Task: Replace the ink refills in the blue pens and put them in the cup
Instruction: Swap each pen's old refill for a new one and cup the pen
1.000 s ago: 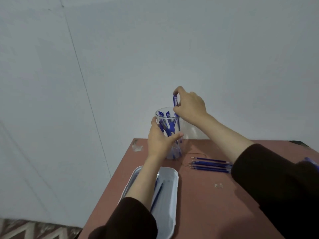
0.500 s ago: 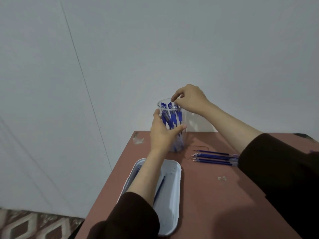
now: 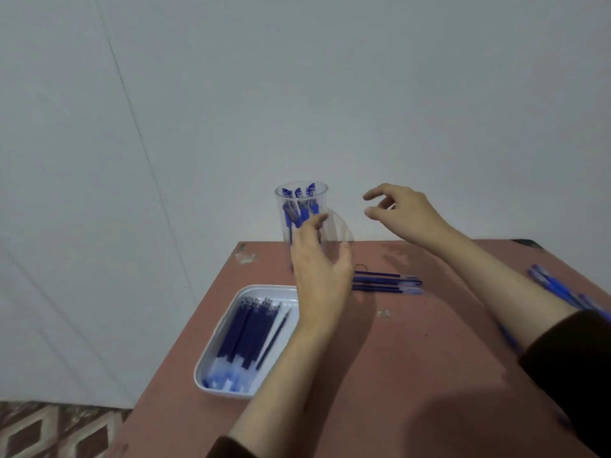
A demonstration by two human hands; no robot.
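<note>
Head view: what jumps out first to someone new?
The clear cup of blue pens stands at the table's far edge by the wall, with the left hand just in front of it and the right hand empty, open in the air to its right. Nearer left, a white tray holds a row of refills.

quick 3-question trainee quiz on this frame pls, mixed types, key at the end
1. True or false: the right hand is holding a pen.
2. Where do the loose refills lie: A) in the white tray, B) on the table right of the left hand, C) in the cup?
3. Fill in: the clear cup holds blue ____.

Key: 1. false, it is open and empty. 2. B. 3. pens.
</note>
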